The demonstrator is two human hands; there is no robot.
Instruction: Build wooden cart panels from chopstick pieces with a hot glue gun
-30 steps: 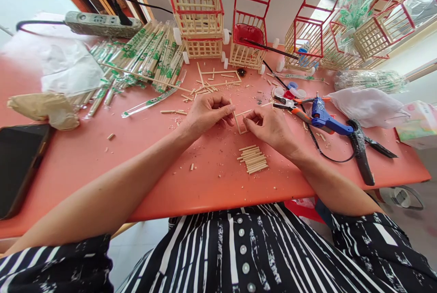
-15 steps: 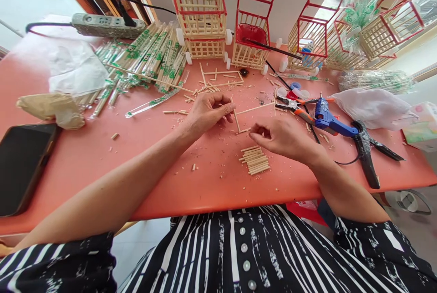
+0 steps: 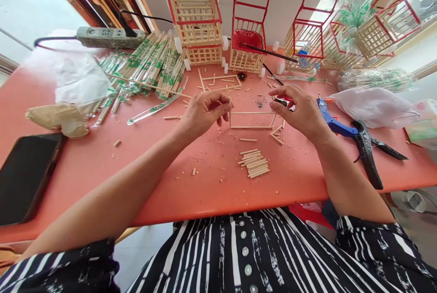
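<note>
My left hand (image 3: pixel 204 111) pinches the left upright of a small rectangular frame of thin wooden sticks (image 3: pixel 252 120), held just above the red table (image 3: pixel 153 179). My right hand (image 3: pixel 302 111) hovers at the frame's right end, fingers curled and slightly apart, holding nothing I can see. A pile of short cut sticks (image 3: pixel 254 163) lies in front of the frame, with loose stick pieces (image 3: pixel 277 134) beside it.
A blue glue gun (image 3: pixel 332 122), black pliers (image 3: pixel 367 149) and orange-handled cutters lie to the right. Stick-built carts with red frames (image 3: pixel 194 15) stand along the back. Wrapped chopsticks (image 3: pixel 150 63), a power strip (image 3: pixel 109 37) and a phone (image 3: pixel 25 174) are on the left.
My right hand let go of the frame's near corner and rose to the right, toward the frame's far end. The left hand kept its pinch, and the frame now shows as a fuller rectangle.
</note>
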